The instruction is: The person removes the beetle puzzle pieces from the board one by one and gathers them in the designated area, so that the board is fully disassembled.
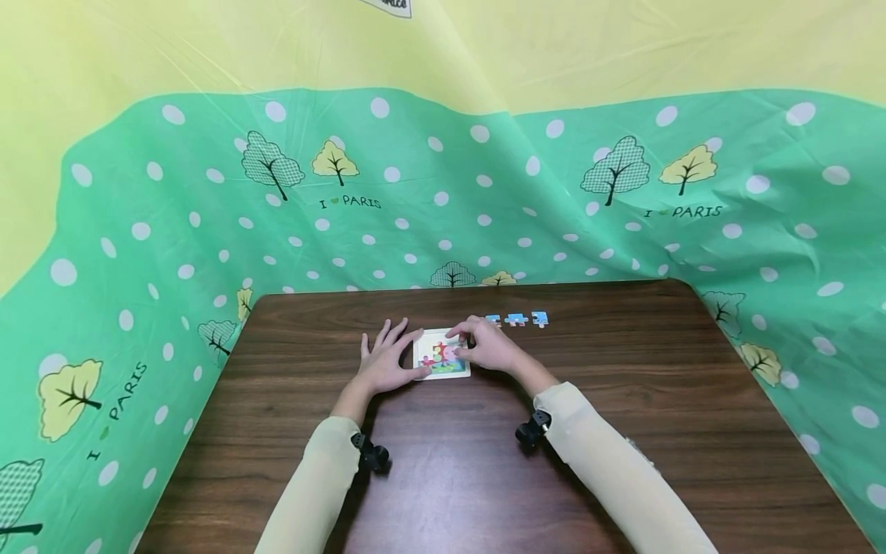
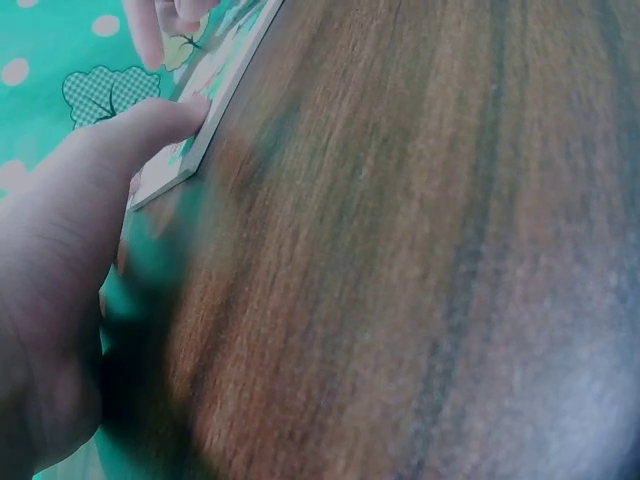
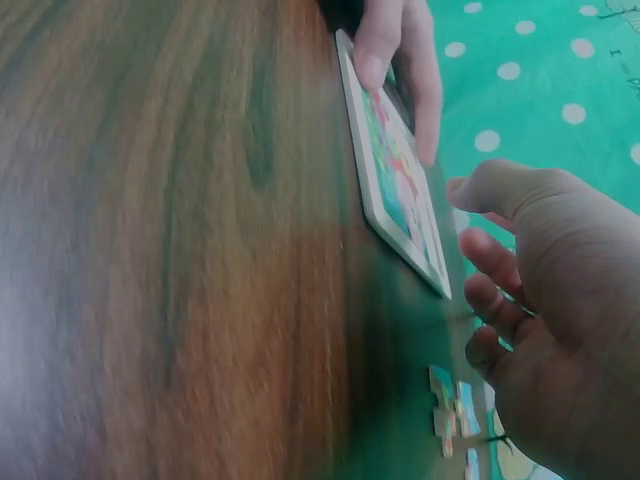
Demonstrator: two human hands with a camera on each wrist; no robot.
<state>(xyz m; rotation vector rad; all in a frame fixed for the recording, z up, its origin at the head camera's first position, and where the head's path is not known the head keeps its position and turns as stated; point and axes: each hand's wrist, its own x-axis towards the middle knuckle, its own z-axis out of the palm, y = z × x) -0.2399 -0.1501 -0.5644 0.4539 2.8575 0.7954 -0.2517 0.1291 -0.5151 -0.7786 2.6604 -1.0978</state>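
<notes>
Head view, L to R: the L hand (image 1: 388, 368) lies at the L edge of the puzzle tray (image 1: 429, 341), fingers spread wide, thumb on the near L corner, index near the far L corner; it appears to brace the tray, not grip it. Tray location: flat on the tabletop (image 1: 443, 462), toward the far side, approx. centre, between both hands. Joined pcs (image 1: 443, 365) occupy its near part; bare white shows at far L. The R hand (image 1: 490, 346) is over the tray's R side, thumb and index bent, tips slightly apart; cannot tell if a pc. is held. Farther R, loose pcs (image 1: 516, 318) lie in a row near the R hand's far side, off the tray. Handling (est.): tray light, stiff, may slide on smooth wood; hold by outer rim, opp. sides. Pcs light, thin, fairly stiff; tabs are the weak pts; take by opp. edges, press flat. Material: cannot confirm. Qty: hands, 2; tray, 1; loose pcs, 3; joined pcs, no reliable count (small, partly covered); wrist cams (image 1: 374, 458), 2, i.e. 1 per arm.
</notes>
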